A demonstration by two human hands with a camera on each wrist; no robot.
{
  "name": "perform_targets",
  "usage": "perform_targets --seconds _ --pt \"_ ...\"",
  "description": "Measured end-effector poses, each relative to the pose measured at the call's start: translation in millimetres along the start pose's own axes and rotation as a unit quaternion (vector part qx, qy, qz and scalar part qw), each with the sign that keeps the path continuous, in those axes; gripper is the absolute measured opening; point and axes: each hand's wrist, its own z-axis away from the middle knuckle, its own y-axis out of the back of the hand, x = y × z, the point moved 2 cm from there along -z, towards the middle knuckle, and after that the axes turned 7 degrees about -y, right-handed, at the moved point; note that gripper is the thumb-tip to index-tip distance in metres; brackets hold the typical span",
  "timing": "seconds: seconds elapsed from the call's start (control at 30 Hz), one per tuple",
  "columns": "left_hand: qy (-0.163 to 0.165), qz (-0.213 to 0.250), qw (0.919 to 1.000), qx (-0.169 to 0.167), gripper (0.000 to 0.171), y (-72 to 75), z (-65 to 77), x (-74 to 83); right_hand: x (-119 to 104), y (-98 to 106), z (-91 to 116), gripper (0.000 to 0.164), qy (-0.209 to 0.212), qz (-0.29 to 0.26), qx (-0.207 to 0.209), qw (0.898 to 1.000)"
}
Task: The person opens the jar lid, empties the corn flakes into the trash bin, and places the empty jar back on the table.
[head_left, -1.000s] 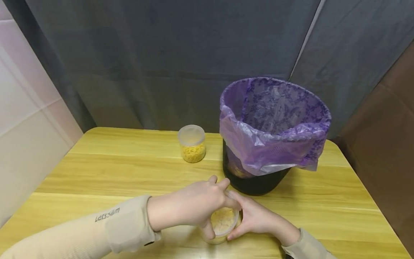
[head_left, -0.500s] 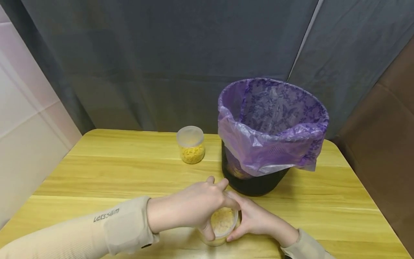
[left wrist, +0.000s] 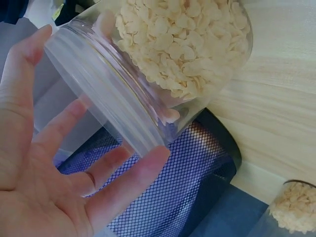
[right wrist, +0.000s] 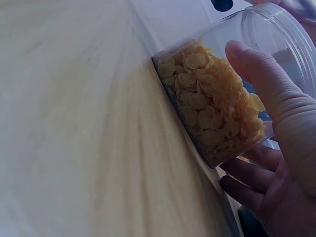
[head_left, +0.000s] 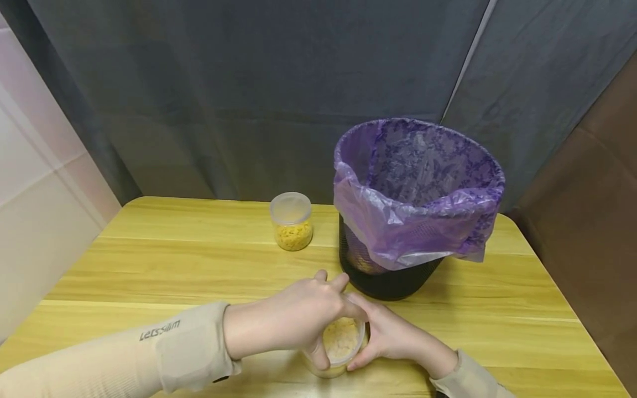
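A clear plastic jar (right wrist: 207,98), partly filled with pale yellow flakes, stands upright on the wooden table near its front edge. Its translucent round lid (left wrist: 108,94) is on. From above, my left hand (head_left: 303,312) grips the lid's rim, thumb on the near side and fingers across the far side. My right hand (head_left: 393,334) holds the jar's body from the right, its thumb (right wrist: 261,74) along the wall. In the head view both hands hide part of the jar. A second lidded jar (head_left: 292,224) with yellow flakes stands farther back.
A black mesh bin (head_left: 393,284) stands behind my hands to the right, lined with a purple patterned bag (head_left: 423,221) folded over its rim. Behind the wooden table (head_left: 174,265) hangs a dark grey curtain (head_left: 224,99).
The head view shifts slightly, while both hands keep the same hold on the lid and the jar. No other movement shows.
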Motion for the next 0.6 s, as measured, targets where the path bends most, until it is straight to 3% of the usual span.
perform_targets --seconds 0.43,0.6 --pt "0.012 0.007 0.9998 0.013 0.075 -1.1 1.8 1.7 0.0 -0.7 -0.7 0.096 0.001 0.002 0.007 1.000" --pt "0.034 -0.003 0.9991 0.026 0.070 -3.5 0.5 3.2 -0.1 -1.8 -1.1 0.092 0.006 0.000 0.008 1.000"
